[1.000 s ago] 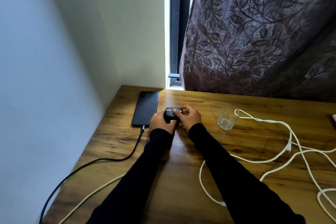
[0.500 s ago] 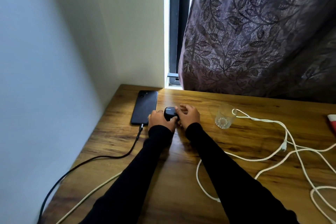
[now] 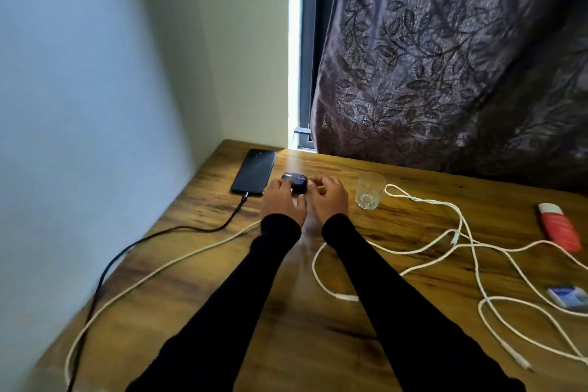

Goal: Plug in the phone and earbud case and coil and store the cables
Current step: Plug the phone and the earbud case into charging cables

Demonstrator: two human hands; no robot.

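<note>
Earbud case [image 3: 296, 183] under left hand [image 3: 283, 202]; any lettering unreadable.

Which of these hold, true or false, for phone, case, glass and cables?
1. A black cable is plugged into the black phone. True.
2. The dark earbud case lies right of the clear drinking glass. False: it lies left of it.
3. The left hand rests on the case. True.
4. The white cables are coiled. False: they sprawl loose over the wooden table.
</note>
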